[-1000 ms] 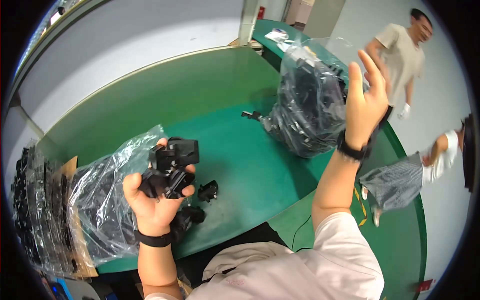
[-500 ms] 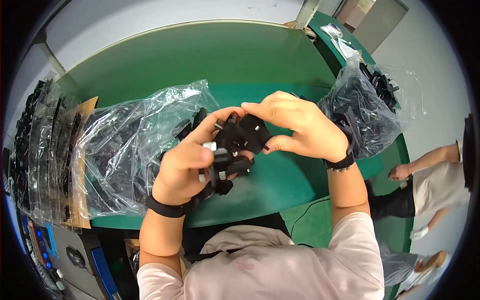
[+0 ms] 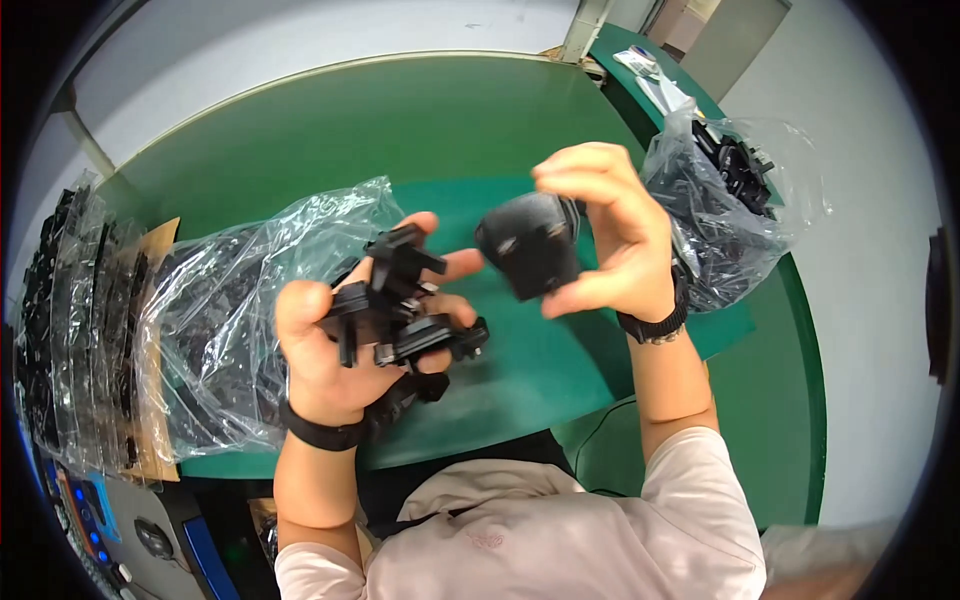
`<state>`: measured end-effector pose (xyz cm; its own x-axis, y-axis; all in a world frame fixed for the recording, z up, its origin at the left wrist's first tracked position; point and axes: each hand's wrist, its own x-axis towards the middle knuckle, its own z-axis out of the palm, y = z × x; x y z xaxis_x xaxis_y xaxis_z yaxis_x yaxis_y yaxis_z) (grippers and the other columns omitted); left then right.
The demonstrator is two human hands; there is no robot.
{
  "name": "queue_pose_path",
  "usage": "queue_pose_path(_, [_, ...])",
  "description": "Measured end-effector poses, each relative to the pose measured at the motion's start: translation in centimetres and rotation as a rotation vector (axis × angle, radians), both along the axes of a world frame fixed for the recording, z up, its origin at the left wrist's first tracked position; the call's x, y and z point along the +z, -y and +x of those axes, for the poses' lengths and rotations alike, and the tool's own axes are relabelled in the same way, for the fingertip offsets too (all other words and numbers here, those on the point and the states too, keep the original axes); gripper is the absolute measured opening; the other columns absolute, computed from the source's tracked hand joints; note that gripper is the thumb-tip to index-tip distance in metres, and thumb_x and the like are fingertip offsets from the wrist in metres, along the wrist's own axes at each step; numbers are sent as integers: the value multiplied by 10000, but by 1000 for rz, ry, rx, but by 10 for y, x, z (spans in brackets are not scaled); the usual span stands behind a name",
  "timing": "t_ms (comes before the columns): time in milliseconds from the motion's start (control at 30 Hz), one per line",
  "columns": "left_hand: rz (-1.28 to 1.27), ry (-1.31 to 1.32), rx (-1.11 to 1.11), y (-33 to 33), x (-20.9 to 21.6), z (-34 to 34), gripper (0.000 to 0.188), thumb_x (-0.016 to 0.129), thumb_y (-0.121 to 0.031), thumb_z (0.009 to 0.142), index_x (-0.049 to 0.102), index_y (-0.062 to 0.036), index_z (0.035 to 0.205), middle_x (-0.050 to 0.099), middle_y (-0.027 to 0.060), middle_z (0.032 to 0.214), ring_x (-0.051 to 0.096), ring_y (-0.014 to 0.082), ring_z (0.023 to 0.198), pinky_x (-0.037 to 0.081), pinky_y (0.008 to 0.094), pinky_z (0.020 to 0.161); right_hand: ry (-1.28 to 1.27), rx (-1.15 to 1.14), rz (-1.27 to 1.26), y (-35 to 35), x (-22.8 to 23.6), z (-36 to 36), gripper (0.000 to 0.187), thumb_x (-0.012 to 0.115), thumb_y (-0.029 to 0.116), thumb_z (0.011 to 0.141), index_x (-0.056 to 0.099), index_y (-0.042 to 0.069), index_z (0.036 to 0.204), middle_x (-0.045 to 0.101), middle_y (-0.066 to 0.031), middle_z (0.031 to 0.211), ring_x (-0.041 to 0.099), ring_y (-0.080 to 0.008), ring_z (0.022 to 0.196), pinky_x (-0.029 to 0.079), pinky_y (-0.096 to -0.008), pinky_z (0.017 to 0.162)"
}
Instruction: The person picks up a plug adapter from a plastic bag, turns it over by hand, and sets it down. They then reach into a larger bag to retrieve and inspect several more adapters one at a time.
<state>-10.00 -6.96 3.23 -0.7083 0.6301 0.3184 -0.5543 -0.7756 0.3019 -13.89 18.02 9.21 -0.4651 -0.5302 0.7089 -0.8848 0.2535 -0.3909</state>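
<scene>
My left hand (image 3: 318,365) is cupped around several small black plastic parts (image 3: 385,295), which stick out between thumb and fingers in different directions. In my right hand (image 3: 637,250) is a larger, boxy black plastic piece (image 3: 530,248), slightly blurred and pinched between thumb and fingers. It stands apart from the left hand's parts, above the green tabletop (image 3: 545,365). Below my left palm, by the wrist, more black parts (image 3: 410,395) lie on the table. A clear plastic bag of black parts (image 3: 215,335) lies to the left of that hand.
Another clear bag with black parts (image 3: 705,225) stands at the right. Stacked black parts wrapped in plastic (image 3: 85,330) line the far left beside a cardboard sheet (image 3: 155,360). A computer mouse (image 3: 153,540) sits at lower left. A blurred person shows at lower right.
My hands have moved apart. The right hand has drawn the boxy black piece away from the left hand's parts. People at the right have shifted, and the view has turned slightly.
</scene>
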Motion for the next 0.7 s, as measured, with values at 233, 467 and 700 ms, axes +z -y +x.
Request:
queue_pose_path(233, [13, -39, 58, 2, 1, 0, 907, 669, -435, 681, 255, -91, 1411, 437, 254, 1307, 499, 411, 1105, 493, 441, 668, -55, -147, -266, -3, 0, 7, 739, 884, 386, 455, 647, 66, 1078, 546, -40, 1045, 453, -207, 980, 376, -324, 873])
queue_pose_path(467, [0, -11, 62, -1, 1, 2, 885, 670, -416, 659, 299, -93, 1395, 474, 234, 1271, 515, 409, 1086, 505, 446, 668, -213, -194, -358, -12, 8, 3, 790, 894, 372, 455, 628, 21, 1111, 531, -62, 1068, 467, -197, 1011, 407, -311, 842])
queue_pose_path(700, [12, -13, 75, -3, 3, 3, 858, 665, -397, 669, 314, -90, 1389, 492, 232, 1252, 518, 411, 1075, 502, 449, 667, -338, -218, -423, -18, 12, 6, 825, 901, 357, 468, 598, 14, 1154, 502, -62, 1114, 480, -183, 1014, 415, -300, 834])
